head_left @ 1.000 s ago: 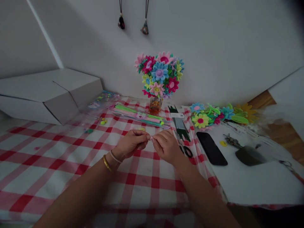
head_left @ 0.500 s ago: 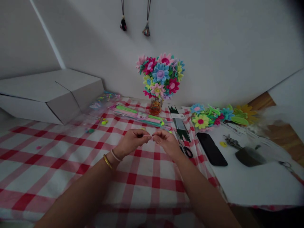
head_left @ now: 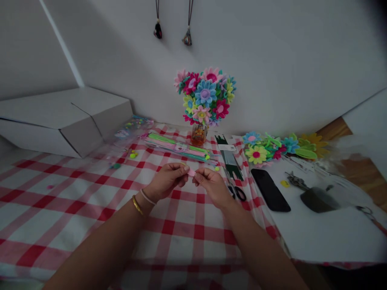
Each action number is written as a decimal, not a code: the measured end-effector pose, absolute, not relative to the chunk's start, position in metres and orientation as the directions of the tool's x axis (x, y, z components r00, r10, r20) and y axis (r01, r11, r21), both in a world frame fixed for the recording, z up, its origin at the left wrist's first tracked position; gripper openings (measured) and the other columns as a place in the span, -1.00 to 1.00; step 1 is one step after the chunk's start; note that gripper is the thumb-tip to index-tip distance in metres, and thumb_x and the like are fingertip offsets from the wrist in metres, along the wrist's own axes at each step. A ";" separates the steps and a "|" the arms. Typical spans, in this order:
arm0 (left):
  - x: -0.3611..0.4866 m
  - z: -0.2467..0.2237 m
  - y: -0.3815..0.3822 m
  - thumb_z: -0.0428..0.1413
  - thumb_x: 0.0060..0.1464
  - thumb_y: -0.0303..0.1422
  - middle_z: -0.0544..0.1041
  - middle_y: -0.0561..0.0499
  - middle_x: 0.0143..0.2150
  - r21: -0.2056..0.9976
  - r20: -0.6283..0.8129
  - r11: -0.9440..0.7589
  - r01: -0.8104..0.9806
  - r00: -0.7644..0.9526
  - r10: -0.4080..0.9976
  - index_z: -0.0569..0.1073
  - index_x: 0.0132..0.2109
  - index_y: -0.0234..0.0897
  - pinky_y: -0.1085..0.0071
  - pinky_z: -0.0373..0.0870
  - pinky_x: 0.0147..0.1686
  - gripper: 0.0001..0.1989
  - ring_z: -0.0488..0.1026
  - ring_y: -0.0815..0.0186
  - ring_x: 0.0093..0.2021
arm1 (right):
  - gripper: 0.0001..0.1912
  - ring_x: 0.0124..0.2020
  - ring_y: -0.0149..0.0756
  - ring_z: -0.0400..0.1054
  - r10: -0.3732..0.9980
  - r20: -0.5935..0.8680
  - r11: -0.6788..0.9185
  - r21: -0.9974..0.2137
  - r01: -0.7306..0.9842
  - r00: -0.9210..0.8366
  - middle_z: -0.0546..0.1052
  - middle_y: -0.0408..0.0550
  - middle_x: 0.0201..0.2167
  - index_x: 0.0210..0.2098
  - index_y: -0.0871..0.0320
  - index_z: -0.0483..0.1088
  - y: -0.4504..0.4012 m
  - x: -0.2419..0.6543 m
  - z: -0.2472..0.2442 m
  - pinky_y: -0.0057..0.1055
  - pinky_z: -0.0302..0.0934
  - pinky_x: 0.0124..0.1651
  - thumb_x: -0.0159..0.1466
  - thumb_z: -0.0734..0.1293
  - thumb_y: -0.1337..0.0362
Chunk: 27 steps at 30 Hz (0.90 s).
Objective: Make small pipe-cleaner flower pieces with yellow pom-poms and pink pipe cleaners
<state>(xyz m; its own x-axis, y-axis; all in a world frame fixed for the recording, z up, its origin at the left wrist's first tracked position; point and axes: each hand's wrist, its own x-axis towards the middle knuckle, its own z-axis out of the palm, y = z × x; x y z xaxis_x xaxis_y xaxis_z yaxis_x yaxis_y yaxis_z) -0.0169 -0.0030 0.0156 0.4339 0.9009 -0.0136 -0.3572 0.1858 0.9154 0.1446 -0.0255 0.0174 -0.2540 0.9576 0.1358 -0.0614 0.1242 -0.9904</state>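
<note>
Between my two hands is a small, light pink piece [head_left: 191, 172], soft-looking and too small to tell its kind. My left hand [head_left: 169, 179] pinches one side of it between thumb and fingertips; a gold bangle and a pale band circle that wrist. The other side is gripped by the fingertips of my right hand [head_left: 210, 183]. Both hands are held over the checked tablecloth [head_left: 181, 241]. Just beyond them lies a pack of coloured pipe cleaners [head_left: 178, 148]. Black-handled scissors [head_left: 239, 193] rest right of my right hand, beside dark green pipe cleaners [head_left: 231, 161].
A glass jar [head_left: 198, 135] holds a bouquet of fuzzy flowers [head_left: 205, 94] at the back. A white box [head_left: 69, 121] stands left. On the right are a phone [head_left: 270, 190], loose fuzzy flowers [head_left: 256, 154] and keys [head_left: 296, 180]. Yellow pompoms [head_left: 133, 154] lie left of the pack.
The pink piece now shows a broader face between the fingertips. My left thumb and fingers have tilted up slightly, and the fingertips of both hands have shifted on the piece.
</note>
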 end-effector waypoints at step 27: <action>-0.010 0.016 -0.008 0.09 -0.02 -0.35 0.41 0.06 -0.51 0.948 0.208 -0.103 -0.302 0.338 0.918 0.46 -0.33 -0.34 0.50 0.22 -0.52 -0.87 0.29 0.47 -0.54 | -0.86 -0.54 -0.48 0.20 0.967 0.058 -0.011 -0.962 -0.272 -0.246 0.37 -0.18 -0.60 -0.50 0.19 0.39 -0.027 0.140 0.016 -0.47 0.07 -0.42 0.10 0.33 0.23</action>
